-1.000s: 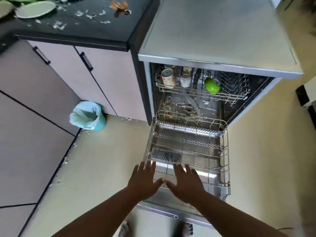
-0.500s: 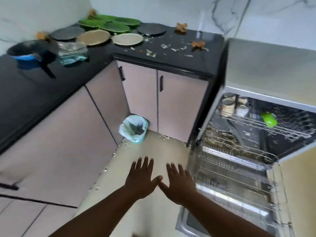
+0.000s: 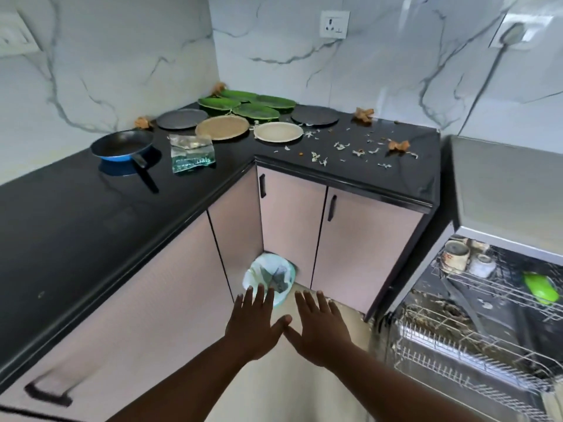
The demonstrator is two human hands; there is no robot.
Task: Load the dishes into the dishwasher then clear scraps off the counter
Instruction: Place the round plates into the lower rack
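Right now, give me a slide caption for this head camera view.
Both open hands, left hand and right hand, hover empty between the plates on the counter and the open dishwasher.

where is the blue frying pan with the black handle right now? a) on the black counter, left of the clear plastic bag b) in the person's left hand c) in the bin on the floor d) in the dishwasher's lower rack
a: the blue frying pan sits on the black counter, left of the clear plastic bag; both hands are empty.
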